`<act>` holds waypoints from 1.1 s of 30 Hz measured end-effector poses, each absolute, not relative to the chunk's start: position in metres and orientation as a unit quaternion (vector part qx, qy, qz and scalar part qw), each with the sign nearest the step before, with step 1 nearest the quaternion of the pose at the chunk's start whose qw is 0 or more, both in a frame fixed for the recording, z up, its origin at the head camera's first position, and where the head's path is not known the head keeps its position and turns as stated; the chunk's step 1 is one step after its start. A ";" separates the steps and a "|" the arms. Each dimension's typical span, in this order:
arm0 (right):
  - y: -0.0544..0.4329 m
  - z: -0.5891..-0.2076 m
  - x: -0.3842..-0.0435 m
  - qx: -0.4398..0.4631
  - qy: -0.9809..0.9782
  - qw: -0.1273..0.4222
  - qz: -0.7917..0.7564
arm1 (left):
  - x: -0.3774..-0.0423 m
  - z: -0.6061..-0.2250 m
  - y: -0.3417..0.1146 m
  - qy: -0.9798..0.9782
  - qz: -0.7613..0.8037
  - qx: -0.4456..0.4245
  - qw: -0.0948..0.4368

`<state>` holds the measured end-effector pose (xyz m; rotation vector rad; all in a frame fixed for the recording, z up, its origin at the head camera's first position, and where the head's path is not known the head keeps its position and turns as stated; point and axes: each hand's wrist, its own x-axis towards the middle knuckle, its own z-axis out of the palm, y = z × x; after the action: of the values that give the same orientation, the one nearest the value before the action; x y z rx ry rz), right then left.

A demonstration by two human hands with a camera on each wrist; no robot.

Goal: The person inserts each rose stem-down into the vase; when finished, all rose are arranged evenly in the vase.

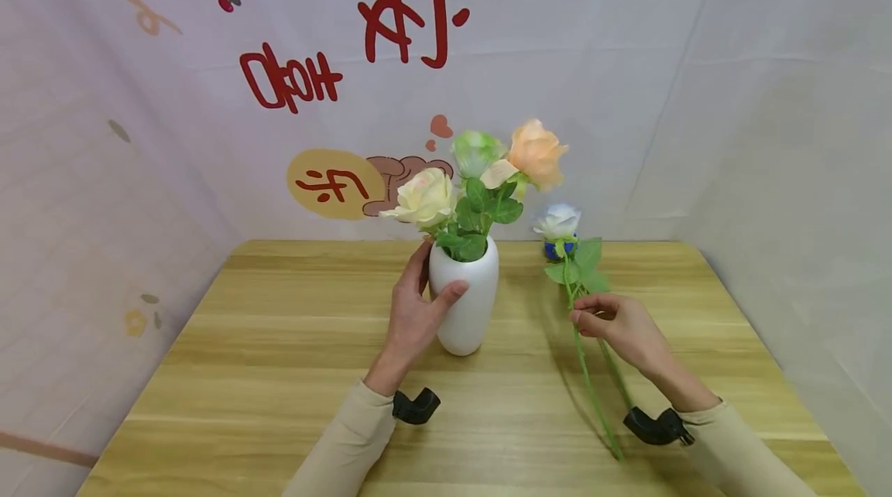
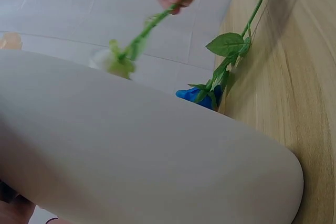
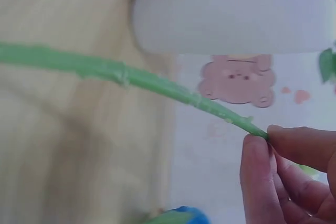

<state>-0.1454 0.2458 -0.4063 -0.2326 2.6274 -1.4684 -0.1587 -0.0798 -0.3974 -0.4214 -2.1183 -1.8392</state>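
Observation:
A white vase [image 1: 468, 315] stands upright on the table, and my left hand [image 1: 414, 313] holds its upper left side, thumb in front. In it are a cream rose [image 1: 423, 199], a green-tinged rose [image 1: 477, 152] and a peach rose [image 1: 536, 155]. To the right, my right hand [image 1: 623, 328] pinches the green stem of a white rose [image 1: 559, 221] between thumb and fingertips. The stem slants above the table, its bloom pointing away from me. Below it a blue rose [image 2: 202, 95] lies on the table, partly hidden by the vase in the left wrist view.
The wooden table [image 1: 279, 373] ends at a white backdrop [image 1: 592, 56] printed with red characters and a cartoon bear [image 3: 239, 80]. Cloth walls rise on both sides. A black wrist mount [image 1: 416, 406] sits on my left sleeve, and another black mount [image 1: 658, 427] on the right.

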 end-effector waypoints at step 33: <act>0.212 -0.297 -0.146 -0.108 0.619 -0.171 -0.759 | -0.158 -0.398 -0.078 -0.742 -0.636 -0.144 0.156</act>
<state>-0.1456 0.2122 -0.2970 -0.3838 2.1906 -2.6848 -0.1582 -0.0783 -0.3980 -0.4109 -2.1242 -1.8212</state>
